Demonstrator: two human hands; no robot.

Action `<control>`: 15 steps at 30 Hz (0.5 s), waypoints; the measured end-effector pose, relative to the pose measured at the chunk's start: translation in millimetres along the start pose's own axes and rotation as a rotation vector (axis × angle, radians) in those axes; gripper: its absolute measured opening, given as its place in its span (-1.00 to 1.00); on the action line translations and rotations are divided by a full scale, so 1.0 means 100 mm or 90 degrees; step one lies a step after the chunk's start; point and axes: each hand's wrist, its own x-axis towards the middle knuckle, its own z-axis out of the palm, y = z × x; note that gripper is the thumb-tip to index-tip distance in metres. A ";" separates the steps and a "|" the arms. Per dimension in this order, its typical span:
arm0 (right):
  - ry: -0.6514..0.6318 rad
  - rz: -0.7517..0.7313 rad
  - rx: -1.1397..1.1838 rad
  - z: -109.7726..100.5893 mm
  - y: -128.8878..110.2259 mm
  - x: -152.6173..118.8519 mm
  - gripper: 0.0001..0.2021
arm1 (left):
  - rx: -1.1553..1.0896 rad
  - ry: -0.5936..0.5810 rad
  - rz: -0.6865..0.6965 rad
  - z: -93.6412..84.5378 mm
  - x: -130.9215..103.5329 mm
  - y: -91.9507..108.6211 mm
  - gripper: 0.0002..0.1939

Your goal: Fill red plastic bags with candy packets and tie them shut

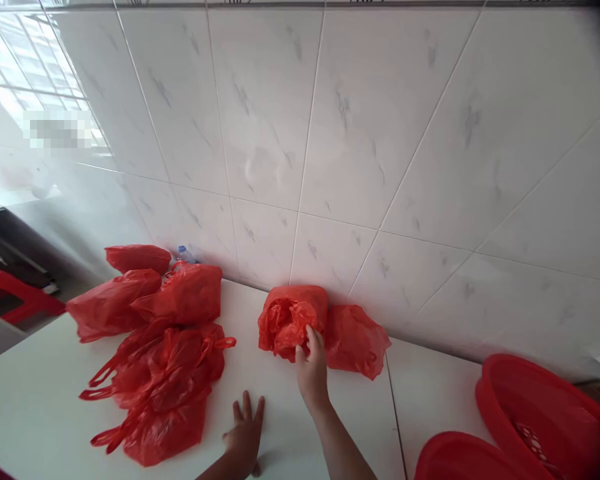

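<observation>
My right hand [312,370] is at the front of a bunched red plastic bag [293,317], which stands against the tiled wall. Its thumb and index finger are apart and touch the crumpled plastic. Another red plastic bag [357,340] lies just to the right, pressed against the first. My left hand [245,430] is low over the white tabletop [275,407], fingers spread and holding nothing. Several filled red bags [167,383] with loop handles are grouped to its left. What the bags contain is hidden.
Behind the left group, a clear bottle with a blue cap [183,253] shows by the wall [260,240]. Red plastic baskets [500,383] occupy the right corner. Past the table's left end is a red stool [17,290]. A seam [396,413] crosses the tabletop.
</observation>
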 end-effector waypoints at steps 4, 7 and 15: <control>0.085 0.150 0.182 -0.32 -0.13 -0.24 -0.55 | -0.011 0.005 0.000 -0.01 -0.01 -0.02 0.47; 0.117 0.256 0.246 -0.57 -0.07 -0.48 -0.53 | -0.056 -0.009 0.023 -0.11 -0.08 -0.07 0.48; 0.054 0.444 0.581 -1.02 0.43 -1.34 -0.61 | -0.462 -0.072 0.173 -0.55 -0.38 -0.07 -0.09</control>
